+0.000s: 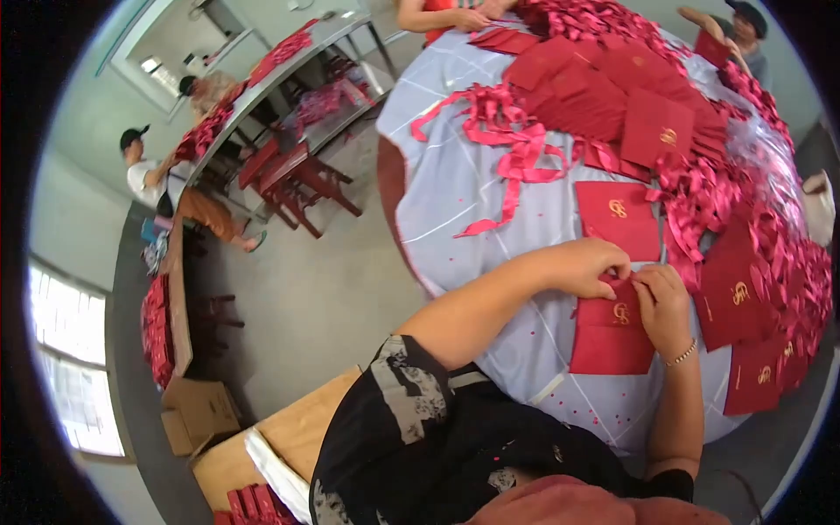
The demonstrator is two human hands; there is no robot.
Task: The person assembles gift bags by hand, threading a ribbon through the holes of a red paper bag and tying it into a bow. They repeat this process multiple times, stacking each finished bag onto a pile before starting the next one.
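Observation:
A flat red paper bag (610,348) with a gold emblem lies in front of me on the cloth-covered table. My left hand (591,268) is closed, thumb and fingers pinched at the bag's top edge. Beside it, my right hand (665,306) has its fingers curled over the upper right corner of the same bag. Whether a ribbon is between the fingers, I cannot tell. Just beyond my hands is another red bag (612,229) with the same emblem. A slim grey metal tool (661,236) lies along its right edge. Pink-red ribbons (696,201) are heaped to the right.
Stacked red bags (577,87) cover the far part of the table, with loose ribbon (512,149) to their left. Clear plastic wrap (766,166) lies at right. Other people work across this table and at a long table (337,33). Red stools (297,184) stand on the floor.

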